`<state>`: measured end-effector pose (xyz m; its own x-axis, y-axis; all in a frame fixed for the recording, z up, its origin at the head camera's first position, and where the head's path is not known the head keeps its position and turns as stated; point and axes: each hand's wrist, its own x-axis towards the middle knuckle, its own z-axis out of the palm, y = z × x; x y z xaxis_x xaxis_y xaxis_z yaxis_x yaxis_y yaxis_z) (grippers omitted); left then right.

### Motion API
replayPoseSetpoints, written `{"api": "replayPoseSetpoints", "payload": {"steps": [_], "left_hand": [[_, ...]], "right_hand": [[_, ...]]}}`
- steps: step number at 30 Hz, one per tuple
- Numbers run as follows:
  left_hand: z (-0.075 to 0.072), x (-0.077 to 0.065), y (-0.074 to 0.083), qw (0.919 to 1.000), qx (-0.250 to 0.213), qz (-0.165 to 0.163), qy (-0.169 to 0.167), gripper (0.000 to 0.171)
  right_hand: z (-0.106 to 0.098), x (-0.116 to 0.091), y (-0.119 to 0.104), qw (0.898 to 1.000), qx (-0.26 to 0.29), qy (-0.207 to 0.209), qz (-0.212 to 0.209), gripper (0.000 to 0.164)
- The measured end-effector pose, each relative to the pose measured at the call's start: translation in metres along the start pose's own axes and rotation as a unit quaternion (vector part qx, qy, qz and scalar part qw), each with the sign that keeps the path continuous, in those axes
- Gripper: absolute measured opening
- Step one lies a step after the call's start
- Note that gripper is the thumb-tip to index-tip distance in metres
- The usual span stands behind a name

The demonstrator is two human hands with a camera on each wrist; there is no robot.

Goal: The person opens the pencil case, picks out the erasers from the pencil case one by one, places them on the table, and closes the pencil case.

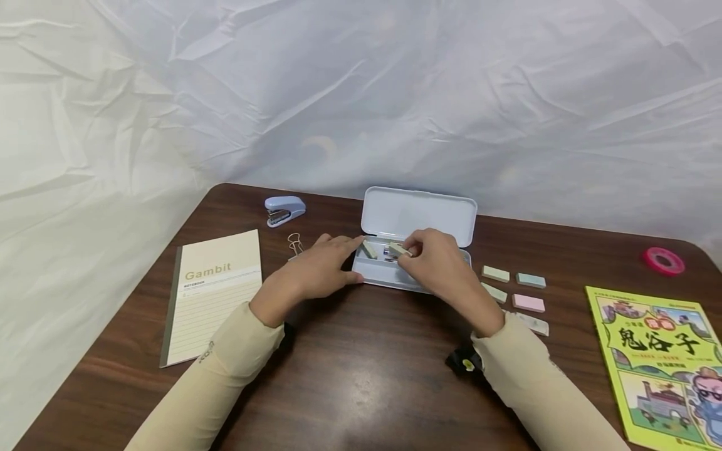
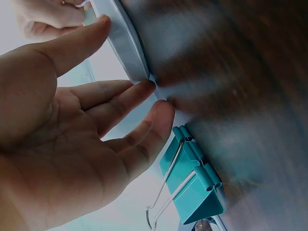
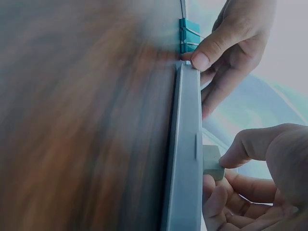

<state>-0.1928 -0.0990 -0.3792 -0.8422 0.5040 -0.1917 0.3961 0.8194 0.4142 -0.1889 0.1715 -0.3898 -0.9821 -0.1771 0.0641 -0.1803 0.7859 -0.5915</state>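
Note:
A pale blue pencil case lies with its lid raised at the far middle of the table. My right hand pinches a pale green eraser between thumb and fingers, over the case's back compartment. Another greenish eraser lies tilted at the left end of that compartment, near small items too unclear to name. With fingers extended, my left hand touches the left end of the case. A teal binder clip with metal handles stands beside its fingers.
Right of the case lie several erasers, among them a pink one and a blue one. A notebook and a stapler are at left. A yellow-green comic book and a pink tape roll are at right.

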Motion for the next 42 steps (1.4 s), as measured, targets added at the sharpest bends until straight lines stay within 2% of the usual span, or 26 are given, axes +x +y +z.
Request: {"api": "replayPoseSetpoints", "payload": {"steps": [4, 10, 13, 18, 23, 28, 33, 36, 40, 42], "left_hand": [[-0.005, -0.006, 0.006, 0.9999, -0.008, -0.004, -0.005, 0.086], [0.008, 0.004, -0.013, 0.9999, 0.007, 0.008, 0.01, 0.089], [0.011, 0.006, -0.018, 0.9997, 0.016, 0.011, 0.011, 0.089], [0.007, 0.002, -0.012, 1.0, 0.0, 0.005, 0.007, 0.088], [-0.005, -0.007, 0.005, 0.9998, -0.018, 0.001, -0.001, 0.087], [-0.001, -0.005, -0.001, 0.9999, -0.014, 0.002, 0.005, 0.088], [0.01, 0.005, -0.016, 0.9999, 0.005, 0.007, 0.013, 0.089], [0.011, 0.005, -0.017, 0.9998, 0.007, 0.012, 0.016, 0.089], [-0.011, -0.014, 0.012, 1.0, -0.005, 0.004, -0.001, 0.085], [-0.012, -0.015, 0.013, 1.0, -0.009, 0.003, -0.001, 0.084]], "right_hand": [[-0.018, -0.021, -0.005, 1.0, 0.0, -0.008, 0.002, 0.019], [-0.053, -0.056, -0.038, 1.0, -0.002, -0.025, 0.017, 0.021], [-0.061, -0.069, -0.04, 0.999, -0.015, -0.027, 0.022, 0.019], [-0.07, -0.086, -0.027, 0.999, -0.042, -0.029, 0.016, 0.015], [-0.078, -0.105, -0.009, 0.995, -0.074, -0.045, 0.043, 0.017], [-0.086, -0.123, 0.007, 0.993, -0.083, -0.057, 0.065, 0.017], [-0.09, -0.139, 0.019, 0.992, -0.093, -0.048, 0.073, 0.017], [-0.091, -0.148, 0.025, 0.992, -0.1, -0.042, 0.071, 0.016], [-0.093, -0.156, 0.033, 0.992, -0.1, -0.038, 0.063, 0.015], [-0.093, -0.158, 0.036, 0.992, -0.101, -0.037, 0.06, 0.015]]}}
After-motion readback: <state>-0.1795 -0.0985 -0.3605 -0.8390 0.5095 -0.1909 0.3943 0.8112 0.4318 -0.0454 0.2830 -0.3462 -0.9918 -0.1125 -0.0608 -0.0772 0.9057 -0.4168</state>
